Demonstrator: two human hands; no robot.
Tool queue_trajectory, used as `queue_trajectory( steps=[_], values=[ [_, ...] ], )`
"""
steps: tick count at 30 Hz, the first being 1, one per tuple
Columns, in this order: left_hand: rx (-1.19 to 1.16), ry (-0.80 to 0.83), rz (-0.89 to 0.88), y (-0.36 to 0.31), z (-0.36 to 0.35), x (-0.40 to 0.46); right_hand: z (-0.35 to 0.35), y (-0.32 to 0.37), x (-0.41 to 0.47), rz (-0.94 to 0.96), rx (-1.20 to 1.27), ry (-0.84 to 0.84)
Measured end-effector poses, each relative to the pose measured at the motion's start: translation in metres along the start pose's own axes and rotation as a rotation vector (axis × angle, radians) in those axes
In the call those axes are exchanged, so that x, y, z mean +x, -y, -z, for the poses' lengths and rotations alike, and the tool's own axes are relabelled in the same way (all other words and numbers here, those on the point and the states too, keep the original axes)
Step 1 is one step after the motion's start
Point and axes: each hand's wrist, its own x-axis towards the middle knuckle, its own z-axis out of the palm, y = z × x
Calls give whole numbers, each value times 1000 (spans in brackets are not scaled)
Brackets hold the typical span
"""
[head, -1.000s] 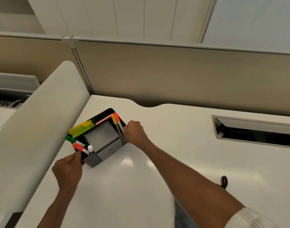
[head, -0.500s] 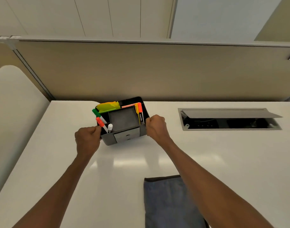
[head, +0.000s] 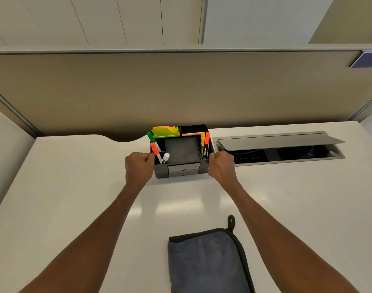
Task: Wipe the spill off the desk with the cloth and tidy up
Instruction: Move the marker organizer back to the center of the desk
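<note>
Organizer [head: 182, 153] is sitting between my two fists at the back of the desk [head: 75, 187], and I am reading this as the tidy-up step, not the wipe. I am seeing the left hand [head: 138, 167] curled tight on its left wall, fingers together, markers [head: 155, 148] standing just past the knuckles. The right hand [head: 221, 164] is clamping the right wall the same way, with the open cable tray [head: 286, 151] lying just beyond its fingers. The cloth [head: 206, 263] is lying folded well behind both hands, near the front edge, touching neither. I am seeing no spill on the desk. Next, I am judging, both grips need releasing squarely so the organizer sits flat.
</note>
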Motion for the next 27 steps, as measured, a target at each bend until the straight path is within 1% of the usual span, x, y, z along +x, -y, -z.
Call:
queue_trajectory(
  steps=[3, 8, 11, 16, 19, 24, 27],
  values=[
    [14, 13, 1, -5, -7, 1, 2, -3, 6, -85, 94, -64],
    [14, 46, -17, -11, -14, 2, 8, -13, 9, -116, 128, -57],
    [7, 59, -21, -12, -19, 2, 13, -20, 10, -100, 83, -48],
    [-22, 87, -2, -14, -24, 1, 20, -22, 6, -86, 41, -107],
    [-58, 98, 21, -13, -24, 0, 21, -20, 6, -81, -13, -89],
    [-77, 123, 32, -12, -23, -3, 23, -16, 2, -65, -20, -140],
    [-44, 174, 48, -15, -21, -2, 25, -12, -1, -60, -34, -137]
  ],
)
